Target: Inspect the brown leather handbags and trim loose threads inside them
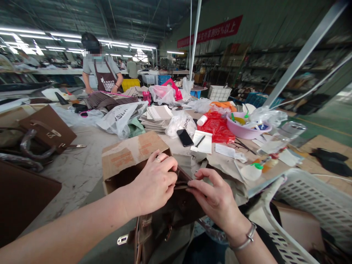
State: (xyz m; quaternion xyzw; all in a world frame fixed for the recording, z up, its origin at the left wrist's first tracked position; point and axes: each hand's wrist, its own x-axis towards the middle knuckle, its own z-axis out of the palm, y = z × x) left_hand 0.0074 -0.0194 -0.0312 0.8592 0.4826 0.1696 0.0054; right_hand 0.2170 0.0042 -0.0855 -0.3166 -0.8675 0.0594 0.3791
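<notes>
A dark brown handbag [165,234] stands in front of me at the table's near side, its top edge raised between my hands. My right hand [213,192] pinches the bag's edge between thumb and fingers. Fingers curled, my left hand [159,179] grips the same edge a little to the left; its fingertips are partly hidden. A metal clasp piece [122,239] sticks out at the bag's lower left. Behind my left hand lies an open cardboard box [129,152], its opening facing me.
Brown handbags [48,128] stand at the left. A phone [184,138], a notepad with a pen [202,141], stacked grey panels [156,116] and a pink basin [247,128] lie beyond. A white plastic basket [310,187] is at the right. A co-worker [101,71] stands across the table.
</notes>
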